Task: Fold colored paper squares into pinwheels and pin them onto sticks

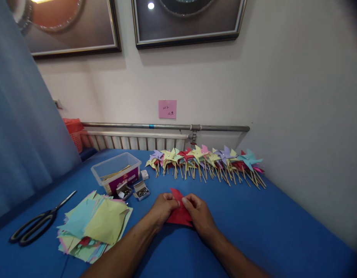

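A piece of red paper (180, 215) is held between my two hands, just above the blue surface. My left hand (164, 208) pinches its left side with thumb and fingers. On the opposite side, my right hand (198, 213) is closed on the paper, its thumb near the upper middle. One corner of the sheet points up between the thumbs; its lower edge spreads out below them. Left of my forearm lies a stack of cut paper squares (107, 224) in yellow, blue, pink and green. Two small open boxes of metal pins (141, 192) stand beyond my left hand.
A clear plastic tub (114, 162) with thin wooden sticks stands behind the pin boxes. Black-handled scissors (41, 224) lie at far left. Paper pinwheels on sticks (197, 154) line the back of the blue table (254, 224), below a wall with a pipe (167, 126).
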`<state>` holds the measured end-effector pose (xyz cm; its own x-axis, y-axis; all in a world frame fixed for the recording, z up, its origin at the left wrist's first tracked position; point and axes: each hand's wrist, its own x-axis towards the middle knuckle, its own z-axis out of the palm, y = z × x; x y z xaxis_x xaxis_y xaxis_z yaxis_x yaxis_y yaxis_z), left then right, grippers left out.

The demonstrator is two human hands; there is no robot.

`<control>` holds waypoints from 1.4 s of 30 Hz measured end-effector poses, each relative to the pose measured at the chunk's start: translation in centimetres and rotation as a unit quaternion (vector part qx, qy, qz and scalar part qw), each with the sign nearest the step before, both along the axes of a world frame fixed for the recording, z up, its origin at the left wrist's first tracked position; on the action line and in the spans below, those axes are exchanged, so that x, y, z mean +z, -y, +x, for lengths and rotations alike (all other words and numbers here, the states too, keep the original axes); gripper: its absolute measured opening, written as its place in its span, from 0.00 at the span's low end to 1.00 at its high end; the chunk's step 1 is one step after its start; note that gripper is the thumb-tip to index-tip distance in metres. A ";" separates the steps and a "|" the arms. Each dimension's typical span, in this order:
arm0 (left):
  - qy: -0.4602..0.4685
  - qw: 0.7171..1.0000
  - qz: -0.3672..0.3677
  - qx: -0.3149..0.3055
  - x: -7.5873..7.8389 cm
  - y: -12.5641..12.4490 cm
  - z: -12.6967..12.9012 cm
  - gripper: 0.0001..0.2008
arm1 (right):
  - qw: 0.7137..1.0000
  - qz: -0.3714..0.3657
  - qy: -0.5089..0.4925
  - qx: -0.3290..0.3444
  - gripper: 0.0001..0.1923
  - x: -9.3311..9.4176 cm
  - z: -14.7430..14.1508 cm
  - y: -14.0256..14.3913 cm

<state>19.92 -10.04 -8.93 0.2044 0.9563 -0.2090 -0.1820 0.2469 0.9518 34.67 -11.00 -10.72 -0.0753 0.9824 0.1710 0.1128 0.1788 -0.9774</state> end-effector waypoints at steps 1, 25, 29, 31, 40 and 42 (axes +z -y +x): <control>0.001 1.000 -0.001 0.002 0.0 0.0 0.0 0.05 | 1.000 -0.009 -0.012 0.000 0.16 -0.1 0.0 -0.1; -0.013 1.000 0.011 0.025 0.4 0.2 0.1 0.11 | 0.991 -0.074 -0.095 -0.057 0.15 -0.5 0.0 -1.0; -0.018 0.999 0.012 0.024 -0.2 0.0 0.1 0.11 | 0.991 -0.073 -0.098 -0.049 0.15 -0.5 -0.2 -0.8; -0.020 0.999 0.014 0.029 -0.4 -0.1 0.1 0.12 | 0.992 -0.071 -0.096 -0.044 0.15 -0.7 -0.2 -0.7; 0.000 1.000 0.002 0.023 -0.6 -0.3 0.0 0.10 | 0.988 -0.070 -0.136 -0.011 0.17 -0.7 -0.4 -0.6; 0.011 1.000 0.004 0.023 -0.5 -0.3 -0.1 0.09 | 0.980 -0.079 -0.181 0.001 0.17 -0.3 -0.4 -0.3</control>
